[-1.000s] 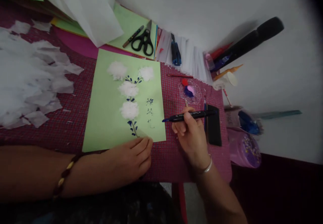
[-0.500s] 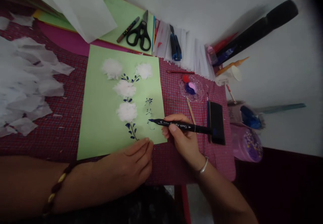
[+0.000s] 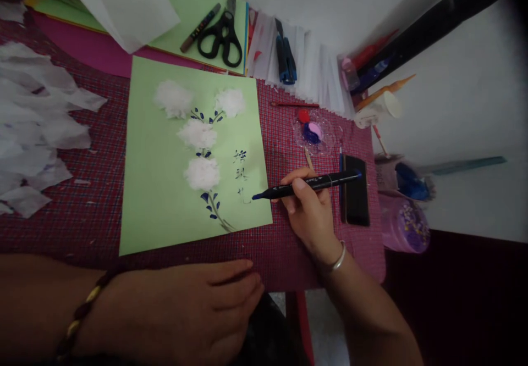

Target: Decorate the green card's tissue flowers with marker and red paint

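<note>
A light green sheet of paper (image 3: 148,201) lies on the checked tablecloth, bearing several fluffy white flowers (image 3: 202,173), painted stems with dark blue leaves, and a column of handwritten characters (image 3: 240,175). My right hand (image 3: 311,209) grips a black marker (image 3: 289,189) whose blue tip points left, over the sheet near the lowest character; whether the tip touches cannot be made out. Just below the sheet, at the table's front edge, my left hand (image 3: 198,300) is off the paper, its fingers stretched out and holding nothing.
Scissors (image 3: 220,36) and a brown pen (image 3: 201,28) rest on stacked paper behind. A blue-handled cutter (image 3: 285,58) lies on white strips. To the right are a clear paint dish (image 3: 314,135), a phone (image 3: 355,190) and a pink tub (image 3: 400,226). Torn white paper (image 3: 37,118) covers the left.
My left hand has come off the sheet's lower edge toward me. The marker tip has moved right, away from the characters, and its rear end has risen. The view has shifted slightly.
</note>
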Demonstrator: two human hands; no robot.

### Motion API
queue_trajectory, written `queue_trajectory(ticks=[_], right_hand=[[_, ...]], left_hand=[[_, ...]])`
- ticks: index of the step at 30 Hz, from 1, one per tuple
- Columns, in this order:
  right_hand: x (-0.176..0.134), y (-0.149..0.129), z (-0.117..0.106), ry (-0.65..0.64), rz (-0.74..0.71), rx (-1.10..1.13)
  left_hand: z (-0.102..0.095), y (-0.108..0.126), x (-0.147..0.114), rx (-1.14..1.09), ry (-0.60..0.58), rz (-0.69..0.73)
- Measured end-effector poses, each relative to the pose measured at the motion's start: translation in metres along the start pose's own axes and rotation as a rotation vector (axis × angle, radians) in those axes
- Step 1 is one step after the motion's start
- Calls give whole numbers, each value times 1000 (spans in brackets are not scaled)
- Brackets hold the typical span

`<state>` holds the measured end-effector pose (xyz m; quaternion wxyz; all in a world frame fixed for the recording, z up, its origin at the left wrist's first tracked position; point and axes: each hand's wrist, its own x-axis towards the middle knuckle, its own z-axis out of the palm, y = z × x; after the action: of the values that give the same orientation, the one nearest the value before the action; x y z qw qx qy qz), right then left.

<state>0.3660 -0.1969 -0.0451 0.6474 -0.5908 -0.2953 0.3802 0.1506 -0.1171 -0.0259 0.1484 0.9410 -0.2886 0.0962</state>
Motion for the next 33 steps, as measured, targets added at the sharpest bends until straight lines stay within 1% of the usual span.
queue_trajectory(ticks=[3, 6, 8, 11, 15, 18, 23, 27, 29, 31, 33], right_hand=[[-7, 0, 1, -57, -42, -80], [-12, 0, 2, -105, -61, -225], [-12, 1, 2, -101, -68, -283], [-8, 6, 0, -65, -91, -288], [-4, 10, -4, -29, -94, -294], [-6, 9, -4, -45, -79, -326], [-12, 3, 1, -104, -127, -388], [-15, -2, 4, -196, -156, -395], [-16, -2, 2, -221, -153, -399], [-15, -1, -1, -194, -139, -388], [-13, 3, -5, -132, -110, -332]], left_hand=[[6, 2, 1, 33, -28, -65], [17, 2, 2, 47, 0, -128], [24, 3, 1, 43, 5, -148], [29, 4, 0, 42, -3, -164], [29, 4, 0, 39, -17, -167], [26, 2, 0, 36, -21, -168], [23, -1, 1, 31, -27, -155], [24, 0, 0, 39, -10, -177], [25, 1, -1, 35, -15, -187], [25, 0, -2, 29, -13, -198], [25, -2, -3, 23, -14, -198]])
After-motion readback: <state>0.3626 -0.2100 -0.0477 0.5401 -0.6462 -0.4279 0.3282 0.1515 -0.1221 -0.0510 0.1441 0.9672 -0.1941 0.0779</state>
